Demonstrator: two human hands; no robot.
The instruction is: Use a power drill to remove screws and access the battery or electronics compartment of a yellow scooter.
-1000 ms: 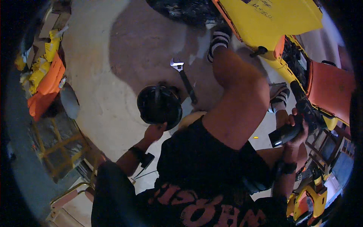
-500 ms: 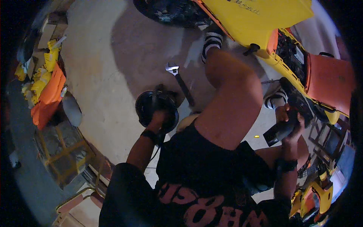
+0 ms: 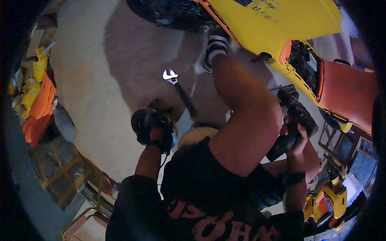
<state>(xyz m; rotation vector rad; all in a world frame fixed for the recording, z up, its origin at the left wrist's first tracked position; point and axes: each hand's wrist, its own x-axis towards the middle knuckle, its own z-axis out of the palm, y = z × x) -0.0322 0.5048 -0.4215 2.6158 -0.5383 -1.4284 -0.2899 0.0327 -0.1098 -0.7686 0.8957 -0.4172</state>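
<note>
My left hand (image 3: pixel 158 135) grips a dark round part (image 3: pixel 140 120) just above the floor. A pale rim shows on its right side, and a thin cable hangs by the wrist. What kind of part it is I cannot make out, and my fingers are partly hidden. Wrapped round the handle of a black cordless power tool (image 3: pixel 302 116) is my right hand (image 3: pixel 296 139). The tool's narrow front end points up and left, and its battery end is low by my knee. On the floor ahead lies an adjustable wrench (image 3: pixel 184 97) with bright jaws and a dark handle.
A yellow motor scooter (image 3: pixel 277 24) with an orange-red panel (image 3: pixel 345 88) stands at the far right, its dark tyre (image 3: pixel 169 14) at the top. Orange and yellow panels (image 3: pixel 42 106) lie at the left, above a taped box (image 3: pixel 56 170). A chair (image 3: pixel 86 225) stands lower left.
The round part has tilted in my left hand, so its pale rim now shows. My view has shifted, moving everything leftward in the picture. The power tool stays in my right hand.
</note>
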